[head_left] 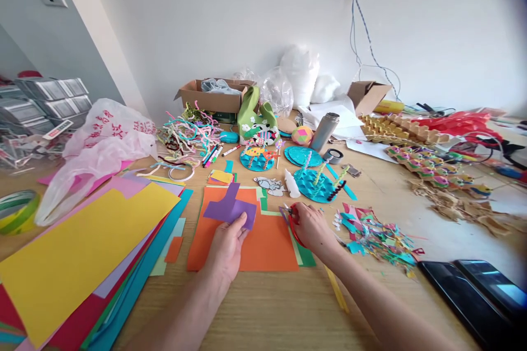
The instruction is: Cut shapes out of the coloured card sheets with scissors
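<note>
My left hand (225,245) is closed on the lower edge of a purple paper piece (230,207), holding it above an orange sheet (263,241) that lies on the wooden table (272,307). My right hand (312,226) is wrapped round red-handled scissors (291,218), whose blades point left toward the purple piece. Green paper edges (305,255) stick out from under the orange sheet.
A fan of coloured sheets topped by yellow (82,252) lies at left, a pink plastic bag (99,148) behind it. Paper scraps (374,233) pile at right, phones (473,290) at the near right. Blue paper plates (315,184), a glue bottle (291,184), pipe cleaners (185,137) and boxes stand behind.
</note>
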The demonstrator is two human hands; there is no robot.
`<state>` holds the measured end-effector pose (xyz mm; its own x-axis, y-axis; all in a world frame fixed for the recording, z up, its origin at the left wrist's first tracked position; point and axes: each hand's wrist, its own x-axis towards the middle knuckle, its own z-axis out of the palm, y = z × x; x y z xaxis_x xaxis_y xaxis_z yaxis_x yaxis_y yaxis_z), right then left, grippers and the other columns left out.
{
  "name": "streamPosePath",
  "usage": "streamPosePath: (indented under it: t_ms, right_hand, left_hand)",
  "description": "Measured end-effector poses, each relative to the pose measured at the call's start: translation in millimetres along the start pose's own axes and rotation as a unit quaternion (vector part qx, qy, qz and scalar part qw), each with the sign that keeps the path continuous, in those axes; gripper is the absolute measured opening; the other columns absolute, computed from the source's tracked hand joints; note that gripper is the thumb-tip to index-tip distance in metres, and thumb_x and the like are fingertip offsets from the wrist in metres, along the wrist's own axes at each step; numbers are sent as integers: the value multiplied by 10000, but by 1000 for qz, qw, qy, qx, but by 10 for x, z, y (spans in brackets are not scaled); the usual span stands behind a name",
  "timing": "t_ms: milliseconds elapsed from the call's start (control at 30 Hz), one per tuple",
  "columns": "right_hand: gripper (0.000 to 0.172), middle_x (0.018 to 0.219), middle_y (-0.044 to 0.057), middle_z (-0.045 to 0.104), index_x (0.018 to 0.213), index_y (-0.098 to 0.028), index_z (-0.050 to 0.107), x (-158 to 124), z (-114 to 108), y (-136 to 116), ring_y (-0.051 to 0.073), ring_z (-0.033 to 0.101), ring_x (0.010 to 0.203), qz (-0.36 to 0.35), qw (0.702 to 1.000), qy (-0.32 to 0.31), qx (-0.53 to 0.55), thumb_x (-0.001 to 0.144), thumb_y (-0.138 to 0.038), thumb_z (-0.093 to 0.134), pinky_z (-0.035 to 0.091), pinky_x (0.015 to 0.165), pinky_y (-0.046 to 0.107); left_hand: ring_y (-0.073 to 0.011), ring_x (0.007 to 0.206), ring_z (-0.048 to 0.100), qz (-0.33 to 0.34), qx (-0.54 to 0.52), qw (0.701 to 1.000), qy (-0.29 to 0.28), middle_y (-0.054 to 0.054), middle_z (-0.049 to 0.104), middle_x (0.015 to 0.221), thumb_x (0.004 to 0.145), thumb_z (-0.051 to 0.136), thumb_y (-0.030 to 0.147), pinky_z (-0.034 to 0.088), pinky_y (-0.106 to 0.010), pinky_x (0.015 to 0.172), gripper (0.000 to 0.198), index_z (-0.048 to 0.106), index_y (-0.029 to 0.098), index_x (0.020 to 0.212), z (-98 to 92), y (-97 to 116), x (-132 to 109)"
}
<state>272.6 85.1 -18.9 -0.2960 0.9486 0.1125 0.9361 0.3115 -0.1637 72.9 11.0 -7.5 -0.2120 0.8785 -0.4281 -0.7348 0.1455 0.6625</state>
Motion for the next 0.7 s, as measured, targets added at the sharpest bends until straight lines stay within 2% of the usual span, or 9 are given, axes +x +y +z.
streamPosePath:
  t_ms: [167, 233, 300, 367, 400, 467, 567, 700]
  right_hand:
    - [137, 694, 111, 677, 808, -171, 564, -110, -94, 239, 269, 624, 710, 37, 999, 9, -1, 847, -105, 451, 327, 595, 305]
    - [123, 740, 92, 682, 830, -182, 564, -144, -154, 240, 253, 623, 748, 23, 1000, 14, 12, 831, -103, 469, 370, 618, 299]
    - [138, 862, 78, 689, 885, -196, 563, -177, -208, 174, 237, 613, 873, -33, 999, 13, 38, 808, -100, 501, 422, 706, 290]
    - [184, 950, 71, 676, 919, -205, 553, -207, -241, 68, 230, 579, 967, -118, 990, 0, 72, 781, -88, 524, 439, 799, 288]
    - [185, 952, 72, 669, 918, -205, 547, -218, -247, 17, 234, 566, 972, -152, 985, -10, 84, 776, -88, 531, 440, 819, 297]
    - [169, 923, 77, 661, 899, -204, 539, -233, -239, -53, 244, 556, 939, -177, 980, -26, 85, 772, -93, 542, 443, 816, 320]
    - [186, 909, 84, 659, 893, -204, 533, -248, -204, -35, 259, 552, 942, -156, 986, -31, 59, 752, -83, 551, 442, 822, 343]
    - [200, 875, 77, 651, 914, -211, 544, -302, -198, 155, 268, 566, 939, -138, 988, -30, 54, 759, -84, 531, 451, 786, 342]
  left_hand:
    - [-235, 913, 695, 2, 2, 1000, -6, -80, 739, 793, 619, 846, 232, 471, -382, 963, 197, 713, 147, 737, 4, 2, -4]
    - [-235, 913, 695, 1, 2, 1000, -5, -84, 741, 801, 620, 844, 227, 476, -382, 956, 196, 715, 147, 745, 3, 2, -3]
    - [-236, 912, 696, 1, 0, 1000, -2, -82, 741, 799, 616, 845, 219, 481, -379, 946, 201, 715, 147, 751, 0, 0, 2]
    - [-235, 909, 698, 3, -3, 1000, 0, -80, 740, 790, 612, 845, 210, 484, -374, 939, 198, 712, 143, 742, -2, -2, 9]
    - [-234, 907, 699, 3, -4, 1000, 0, -80, 739, 787, 611, 845, 207, 485, -373, 937, 195, 710, 140, 736, -3, -2, 11]
    - [-233, 903, 700, 3, -4, 1000, -2, -81, 740, 786, 614, 842, 206, 487, -373, 934, 190, 710, 137, 732, -3, -1, 12]
    - [-232, 910, 697, 1, -2, 1000, -6, -85, 742, 799, 624, 838, 213, 483, -375, 941, 194, 716, 133, 751, 1, 3, 4]
    - [-231, 930, 694, 2, -1, 1000, -1, -73, 740, 796, 627, 838, 220, 471, -380, 963, 195, 718, 142, 759, 8, 5, -7]
